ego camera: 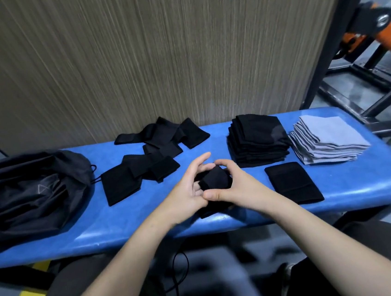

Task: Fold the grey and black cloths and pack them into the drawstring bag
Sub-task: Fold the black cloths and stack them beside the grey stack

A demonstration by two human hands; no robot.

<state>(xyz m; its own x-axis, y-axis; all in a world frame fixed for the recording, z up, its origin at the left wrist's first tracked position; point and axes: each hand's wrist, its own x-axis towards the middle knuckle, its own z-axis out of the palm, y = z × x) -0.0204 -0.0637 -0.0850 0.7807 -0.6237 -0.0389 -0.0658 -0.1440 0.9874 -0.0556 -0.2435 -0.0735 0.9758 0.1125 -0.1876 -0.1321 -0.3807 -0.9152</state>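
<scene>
Both hands meet over the bench [221, 222], the left hand [189, 192] and right hand [234, 184] each curled around one black cloth [213, 178], partly folded between them. Loose black cloths [143, 167] and the bag [32, 191] lie left; a black stack [258, 138], grey stack [328, 138] and one flat cloth [293, 183] lie right.

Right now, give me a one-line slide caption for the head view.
Both hands fold a black cloth on the blue bench, between bag and stacks.
</scene>
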